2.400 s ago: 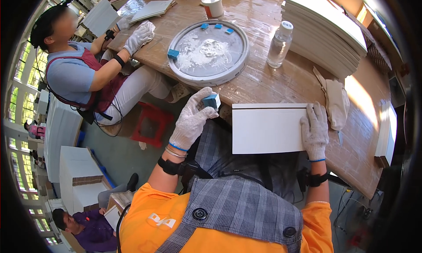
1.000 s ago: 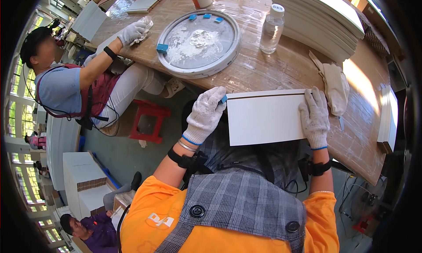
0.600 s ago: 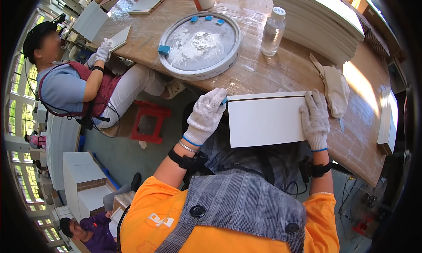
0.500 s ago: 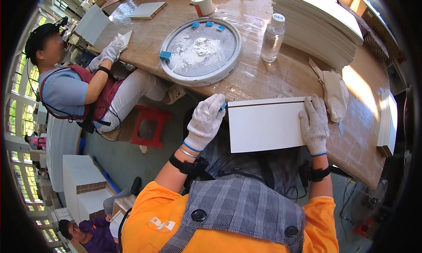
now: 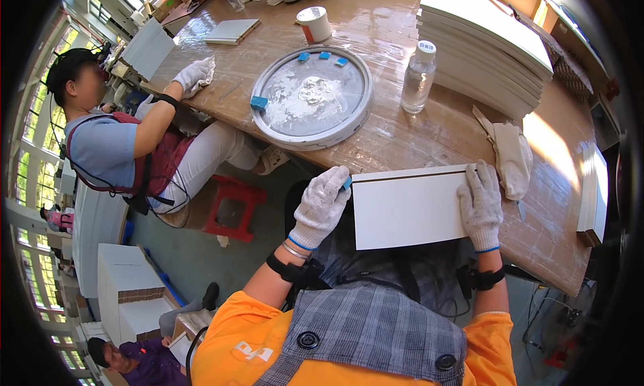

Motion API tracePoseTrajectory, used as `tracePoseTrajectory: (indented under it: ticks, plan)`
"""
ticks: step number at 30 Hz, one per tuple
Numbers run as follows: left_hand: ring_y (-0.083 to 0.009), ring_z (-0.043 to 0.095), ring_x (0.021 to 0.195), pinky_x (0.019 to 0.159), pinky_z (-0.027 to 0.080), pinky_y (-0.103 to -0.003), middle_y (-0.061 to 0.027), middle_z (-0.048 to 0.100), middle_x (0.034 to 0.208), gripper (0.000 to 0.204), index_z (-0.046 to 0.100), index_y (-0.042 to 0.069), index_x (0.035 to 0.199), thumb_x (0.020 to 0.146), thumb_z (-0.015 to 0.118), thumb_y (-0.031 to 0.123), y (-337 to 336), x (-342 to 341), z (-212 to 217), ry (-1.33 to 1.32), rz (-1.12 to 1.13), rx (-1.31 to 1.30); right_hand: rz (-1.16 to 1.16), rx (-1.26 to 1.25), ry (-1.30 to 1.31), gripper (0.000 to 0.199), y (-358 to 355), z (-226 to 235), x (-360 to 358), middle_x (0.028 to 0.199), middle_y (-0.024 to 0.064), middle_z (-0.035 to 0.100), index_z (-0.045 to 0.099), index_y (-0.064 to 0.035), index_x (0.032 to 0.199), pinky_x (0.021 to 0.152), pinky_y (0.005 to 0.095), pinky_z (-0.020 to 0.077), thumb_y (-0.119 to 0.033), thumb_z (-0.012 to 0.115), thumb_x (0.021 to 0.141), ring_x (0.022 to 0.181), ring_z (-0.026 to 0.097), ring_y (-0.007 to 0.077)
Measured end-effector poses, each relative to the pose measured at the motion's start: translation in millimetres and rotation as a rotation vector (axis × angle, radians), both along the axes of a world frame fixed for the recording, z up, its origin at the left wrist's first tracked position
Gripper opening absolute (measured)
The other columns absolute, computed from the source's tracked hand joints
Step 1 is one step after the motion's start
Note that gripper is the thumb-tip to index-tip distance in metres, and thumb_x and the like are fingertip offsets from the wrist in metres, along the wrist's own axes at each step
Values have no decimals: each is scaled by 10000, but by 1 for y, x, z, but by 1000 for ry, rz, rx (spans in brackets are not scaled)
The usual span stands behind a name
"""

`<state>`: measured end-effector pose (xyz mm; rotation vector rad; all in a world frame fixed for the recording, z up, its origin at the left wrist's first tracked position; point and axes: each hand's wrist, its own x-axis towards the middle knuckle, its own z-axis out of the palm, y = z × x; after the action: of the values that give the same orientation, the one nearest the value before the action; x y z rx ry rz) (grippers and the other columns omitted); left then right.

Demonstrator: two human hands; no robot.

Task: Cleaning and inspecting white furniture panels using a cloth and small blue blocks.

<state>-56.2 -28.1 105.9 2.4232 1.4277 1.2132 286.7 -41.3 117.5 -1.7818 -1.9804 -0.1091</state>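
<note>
A white rectangular panel [image 5: 409, 210] with a dark groove along its far edge lies partly on the table and juts past its near side over my lap. My left hand [image 5: 320, 211], in a white knit glove, is closed on a small blue sponge piece [image 5: 347, 183] at the panel's far left corner. Most of the sponge is hidden by the fingers. On the panel's right end my right hand [image 5: 479, 208], gloved too, lies flat with fingers stretched toward the far edge. Beyond, a round grey lid [image 5: 282, 121] carries white paste [image 5: 314, 90] and several blue sponge pieces [image 5: 259, 103].
A clear bottle [image 5: 417, 80] and a white tub [image 5: 314, 25] stand on the table [image 5: 382, 141]. Stacked white panels [image 5: 479, 57] rise behind a pale cloth glove [image 5: 511, 159]. At left a co-worker [image 5: 111, 131] sits beside a red stool [image 5: 233, 208].
The whole view has shifted slightly, and things sit lower in it. My hands keep about the same places on the panel. The co-worker's hands have moved apart, one now on a white cloth.
</note>
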Motion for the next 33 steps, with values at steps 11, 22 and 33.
tracePoseTrajectory:
  ticks: [11,22,33]
  plan:
    - [-325,610,1046,908,502,-398,-155,620,1147,448,569,51,1195,775,725,33,-1,1,0,-56,25,2,-4,-15,7,460,-1,1,0,1414,186,451,559,-57,1288,1094,453,314,-205,621,856,1320,387,387]
    - [-339,606,1047,907,498,-403,-160,619,1150,470,568,54,1204,762,725,21,-2,1,1,7,48,-9,-18,-26,3,462,-1,1,-1,1410,188,454,558,-52,1287,1095,446,316,-215,624,860,1322,386,384]
    - [-344,601,1043,901,497,-412,-160,611,1158,476,562,63,1212,765,723,26,-2,1,-2,1,22,2,-14,-16,9,456,-1,1,-1,1407,196,455,558,-49,1287,1095,452,316,-203,620,861,1320,390,388]
